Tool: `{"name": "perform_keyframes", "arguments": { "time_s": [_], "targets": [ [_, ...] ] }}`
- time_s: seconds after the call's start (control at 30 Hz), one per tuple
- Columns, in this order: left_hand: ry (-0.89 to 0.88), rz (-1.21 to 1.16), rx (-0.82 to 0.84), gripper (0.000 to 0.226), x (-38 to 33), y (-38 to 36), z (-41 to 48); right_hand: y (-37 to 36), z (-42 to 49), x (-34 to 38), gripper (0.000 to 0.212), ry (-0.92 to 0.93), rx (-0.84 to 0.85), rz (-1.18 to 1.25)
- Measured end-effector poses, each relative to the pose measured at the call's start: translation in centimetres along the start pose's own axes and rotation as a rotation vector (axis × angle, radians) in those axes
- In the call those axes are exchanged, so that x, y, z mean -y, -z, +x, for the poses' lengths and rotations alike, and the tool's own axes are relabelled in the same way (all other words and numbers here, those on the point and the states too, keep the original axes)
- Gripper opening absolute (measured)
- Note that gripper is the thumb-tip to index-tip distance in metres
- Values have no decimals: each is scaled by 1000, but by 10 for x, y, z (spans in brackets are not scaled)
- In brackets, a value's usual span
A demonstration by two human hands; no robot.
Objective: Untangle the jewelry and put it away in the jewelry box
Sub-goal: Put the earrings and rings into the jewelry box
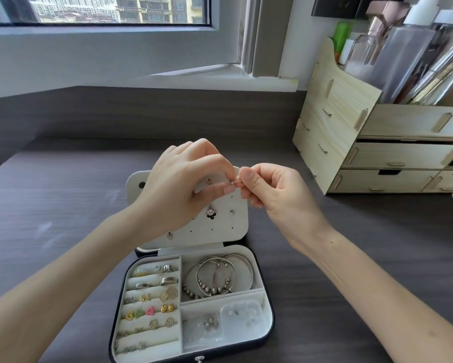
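An open dark jewelry box with a white lining lies on the desk in front of me. Its raised white earring panel carries a few studs and a flower-shaped piece. Above the panel, my left hand and my right hand meet, both pinching a tiny thin earring between fingertips. Inside the box, rings and small earrings sit in the left slots. Silver bangles and a beaded bracelet fill the upper right compartment. Small clear bags lie in the lower right one.
A pale wooden drawer organiser stands at the right, holding bottles and cosmetics on top. The dark wood-grain desk stretches to the left. A window sill and window frame run along the back.
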State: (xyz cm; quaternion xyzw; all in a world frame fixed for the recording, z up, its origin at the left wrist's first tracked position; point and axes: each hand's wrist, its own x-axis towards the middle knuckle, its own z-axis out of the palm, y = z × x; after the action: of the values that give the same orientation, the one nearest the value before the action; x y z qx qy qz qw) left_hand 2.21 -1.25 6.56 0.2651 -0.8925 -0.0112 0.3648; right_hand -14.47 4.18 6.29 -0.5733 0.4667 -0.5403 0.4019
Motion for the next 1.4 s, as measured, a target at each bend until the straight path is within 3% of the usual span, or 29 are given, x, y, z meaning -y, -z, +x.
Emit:
{"name": "perform_keyframes", "arguments": {
  "time_s": [0.13, 0.27, 0.4, 0.57, 0.9, 1.17, 1.4],
  "targets": [
    [-13, 24, 7, 14, -1, 0, 0, 0, -1, -3, 24, 31, -2, -37],
    [5, 39, -27, 25, -3, 0, -1, 0, -3, -5, 38, 140, 3, -267],
    [25, 50, -40, 28, -5, 1, -1, 0, -7, -6, 35, 217, 10, -375],
    [41, 52, -44, 40, -6, 1, 0, 0, -9, -6, 22, 244, 28, -369],
    [57, 102, -109, 43, -11, -3, 0, -2, -11, -11, 25, 308, 17, -374],
    [57, 93, -49, 42, -11, -2, -2, -2, -11, -9, 14, 265, -1, -312],
    [46, 59, 41, 34, -8, 1, -2, -1, -11, -13, 24, 254, 27, -297]
  ]
}}
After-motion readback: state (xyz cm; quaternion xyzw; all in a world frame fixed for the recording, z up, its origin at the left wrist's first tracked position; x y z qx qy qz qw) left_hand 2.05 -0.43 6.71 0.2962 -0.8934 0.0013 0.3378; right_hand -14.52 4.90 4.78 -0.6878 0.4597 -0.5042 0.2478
